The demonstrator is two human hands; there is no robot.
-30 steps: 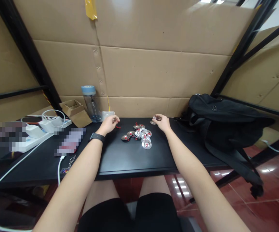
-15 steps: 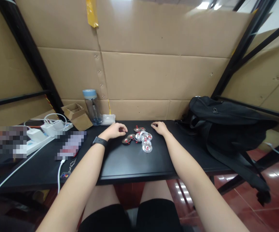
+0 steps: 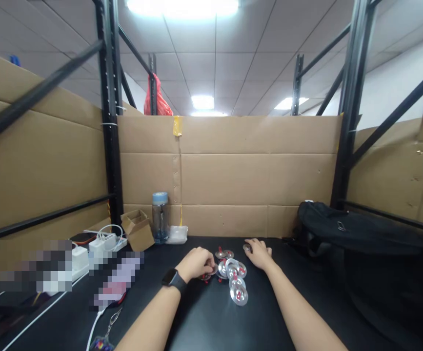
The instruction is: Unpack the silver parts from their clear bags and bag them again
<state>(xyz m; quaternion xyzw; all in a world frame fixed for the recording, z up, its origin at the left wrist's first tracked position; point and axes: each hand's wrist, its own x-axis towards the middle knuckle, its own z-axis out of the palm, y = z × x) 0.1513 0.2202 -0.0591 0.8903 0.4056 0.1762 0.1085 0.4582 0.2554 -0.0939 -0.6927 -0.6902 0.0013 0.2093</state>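
Several small silver finger cymbals (image 3: 239, 295) with red cord loops lie in an overlapping cluster on the black tabletop. My left hand (image 3: 198, 263), with a dark watch on the wrist, is curled at the cluster's left edge. Its fingers close on a finger cymbal (image 3: 214, 269), partly hidden by them, while another pokes out under the hand. Right of the cluster, towards the back of the table, my right hand (image 3: 258, 254) rests low over a single finger cymbal (image 3: 247, 248). Its fingertips grip that cymbal and cover much of it.
A water bottle (image 3: 160, 219), a small open carton (image 3: 138, 231) and a clear plastic packet (image 3: 177, 235) stand against the cardboard wall (image 3: 226, 180). Left are a power strip (image 3: 81, 263) with cables and a blurred phone (image 3: 118, 282). A black bag (image 3: 365, 243) fills the right side.
The view has tilted upward. My left hand has moved right, from beside the cluster onto its left-hand cymbals. My right hand stays near the back right with its cymbal.
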